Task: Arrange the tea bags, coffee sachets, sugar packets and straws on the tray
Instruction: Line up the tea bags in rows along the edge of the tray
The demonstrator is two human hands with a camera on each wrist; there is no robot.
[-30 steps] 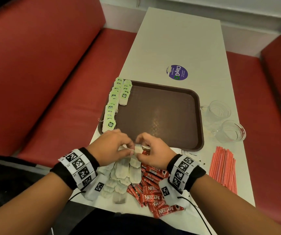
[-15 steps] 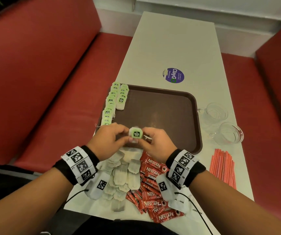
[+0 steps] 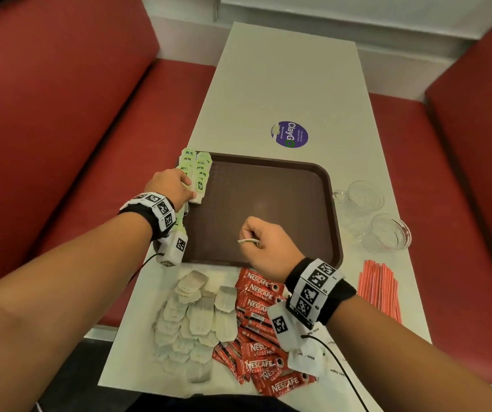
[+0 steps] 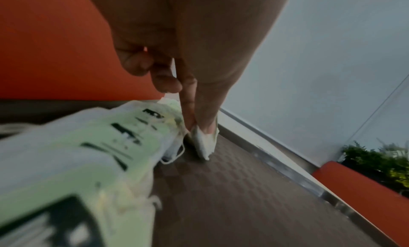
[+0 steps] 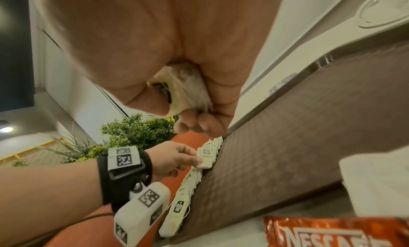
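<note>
While the left hand (image 3: 170, 185) pinches a tea bag (image 3: 198, 195) at the tray (image 3: 332, 209) edge, the right hand (image 3: 264, 243) grips another

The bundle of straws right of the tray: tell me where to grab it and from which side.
Take the straws across the middle of their length, coming down from above, thumb on one long side and fingers on the other. They lie flat and parallel on the table, so a mid-length pinch should keep the bundle together and level. The glass cups stand just beyond; approach from the near end.
</note>
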